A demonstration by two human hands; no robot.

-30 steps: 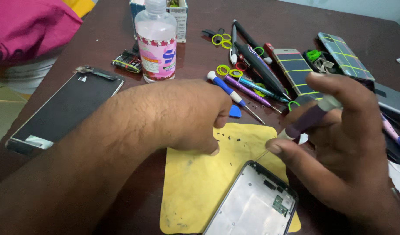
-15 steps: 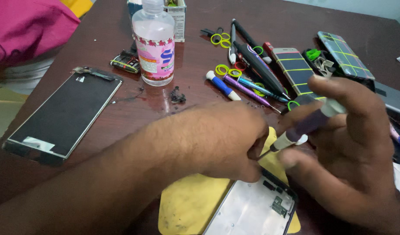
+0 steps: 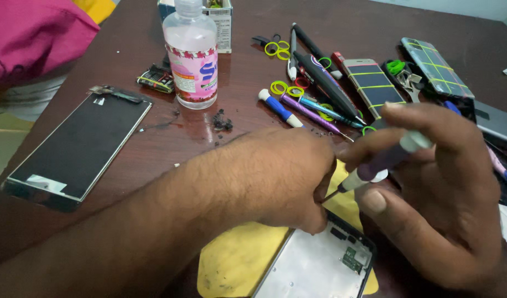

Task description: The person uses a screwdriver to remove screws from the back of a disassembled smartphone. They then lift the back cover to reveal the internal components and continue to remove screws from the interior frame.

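My left hand (image 3: 289,179) reaches across from the left, fingers curled down onto the top edge of an opened phone frame (image 3: 319,265) that lies on a yellow mat (image 3: 237,259). What the fingers pinch is hidden. My right hand (image 3: 435,193) grips a small purple-and-white screwdriver (image 3: 383,163), its thin tip pointing down-left at the spot under my left fingertips, near the frame's top edge.
A detached black phone screen (image 3: 79,146) lies at the left. A clear bottle with a pink label (image 3: 191,55) stands behind it. Several screwdrivers (image 3: 306,107), scissors (image 3: 275,47), and two phones with green-striped backs (image 3: 375,83) crowd the back right. Dark debris (image 3: 223,121) dots the brown table.
My left hand slid right and down across the mat to the phone frame's top edge. The right hand brought the screwdriver tip in toward it. The view came closer.
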